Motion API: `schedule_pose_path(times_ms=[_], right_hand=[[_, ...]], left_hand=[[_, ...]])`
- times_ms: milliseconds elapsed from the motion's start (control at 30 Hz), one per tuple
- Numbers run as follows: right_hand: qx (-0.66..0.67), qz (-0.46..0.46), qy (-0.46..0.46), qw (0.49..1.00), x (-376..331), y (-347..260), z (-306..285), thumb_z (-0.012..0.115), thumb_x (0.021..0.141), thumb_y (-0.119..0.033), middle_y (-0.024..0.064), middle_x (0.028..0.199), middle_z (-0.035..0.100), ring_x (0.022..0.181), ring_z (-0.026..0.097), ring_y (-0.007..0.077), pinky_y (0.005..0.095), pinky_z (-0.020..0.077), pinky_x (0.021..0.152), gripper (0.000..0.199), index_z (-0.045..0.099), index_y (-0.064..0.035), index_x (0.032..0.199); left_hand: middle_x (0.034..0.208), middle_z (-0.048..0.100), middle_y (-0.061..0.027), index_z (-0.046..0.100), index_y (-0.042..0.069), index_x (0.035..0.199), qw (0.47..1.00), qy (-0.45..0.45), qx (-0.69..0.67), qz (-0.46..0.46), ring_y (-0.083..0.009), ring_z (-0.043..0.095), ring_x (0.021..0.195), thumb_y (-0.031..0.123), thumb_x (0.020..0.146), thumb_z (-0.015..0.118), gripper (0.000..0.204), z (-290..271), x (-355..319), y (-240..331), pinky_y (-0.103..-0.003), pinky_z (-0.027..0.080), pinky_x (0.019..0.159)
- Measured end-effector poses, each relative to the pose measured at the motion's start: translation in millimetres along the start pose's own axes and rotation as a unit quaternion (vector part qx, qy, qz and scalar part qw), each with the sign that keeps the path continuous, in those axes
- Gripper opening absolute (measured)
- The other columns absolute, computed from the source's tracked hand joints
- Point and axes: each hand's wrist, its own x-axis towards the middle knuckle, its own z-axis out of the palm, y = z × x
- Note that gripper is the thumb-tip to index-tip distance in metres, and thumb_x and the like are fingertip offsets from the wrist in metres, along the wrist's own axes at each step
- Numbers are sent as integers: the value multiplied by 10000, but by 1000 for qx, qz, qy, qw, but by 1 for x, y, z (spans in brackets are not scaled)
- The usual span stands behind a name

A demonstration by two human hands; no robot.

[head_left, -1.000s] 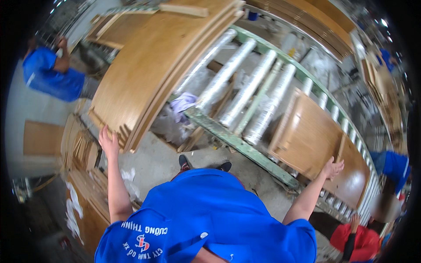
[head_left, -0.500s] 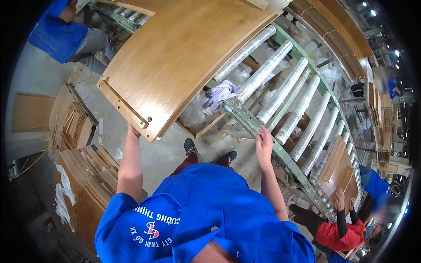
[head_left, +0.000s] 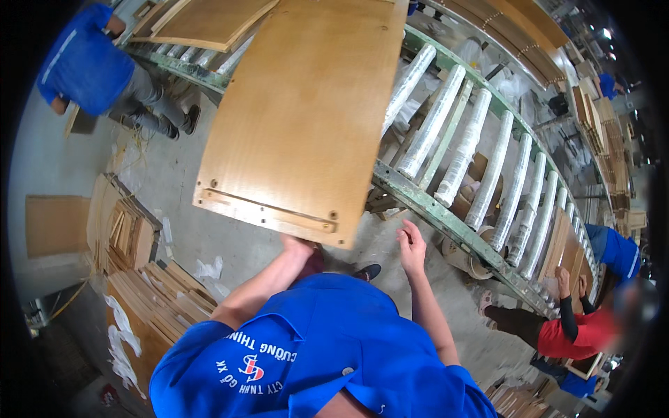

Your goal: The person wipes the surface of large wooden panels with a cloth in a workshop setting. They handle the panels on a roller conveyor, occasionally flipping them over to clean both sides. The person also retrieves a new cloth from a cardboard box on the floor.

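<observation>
A large varnished wooden panel [head_left: 293, 118] stretches away from me over the roller conveyor [head_left: 439, 125], its near end jutting out past the green rail. Along that near end run a narrow wooden strip [head_left: 268, 209] and several drilled holes. My left hand [head_left: 298, 245] grips the panel's near edge from below, its fingers hidden underneath. To the right, my right hand [head_left: 412, 245] hangs in the air short of the green rail [head_left: 446, 217], holding nothing, with its fingers loosely bent and apart.
At left, a person in blue [head_left: 97, 66] stands by more panels on rollers. A stack of wooden boards [head_left: 157, 299] sits low at my left. On the right, a person in red [head_left: 575, 334] has hands on a panel. A bucket [head_left: 465, 258] stands under the conveyor.
The panel's near end has swung rightward with my left hand, now covering the rail where a pale purple cloth lay. My right hand has let go of the green rail.
</observation>
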Motion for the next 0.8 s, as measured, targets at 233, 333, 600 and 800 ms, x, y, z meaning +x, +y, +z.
schedule_pose_path(times_ms=[233,333,600,800], right_hand=[[222,168,136,951,-20,54,-54,512,936,-256,39,1057,614,858,564,118,256,445,694,293,555,-76,1164],[249,229,153,928,-32,71,-84,493,938,-350,40,1101,607,902,571,128,285,440,694,349,533,-97,1175],[276,167,145,935,-24,54,-58,423,957,-408,74,1206,565,1076,544,183,318,434,803,459,503,-67,1254],[304,124,135,935,-14,43,-52,349,970,-460,90,1200,564,1102,532,189,312,428,847,532,495,-40,1262]], left_hand=[[961,642,-95,571,76,1036,850,-179,449,-207,-216,631,855,341,964,367,342,1,-53,-94,-298,497,743],[924,636,-114,578,50,999,706,-246,640,-177,-199,631,794,251,965,363,297,-37,-64,-62,-267,508,632],[1129,586,-62,525,85,1167,857,106,502,35,-217,559,972,410,902,430,429,-54,5,124,-363,451,822],[1385,425,-87,360,92,1370,924,-174,298,-163,-264,462,1221,357,956,362,492,-7,30,90,-417,401,1021]])
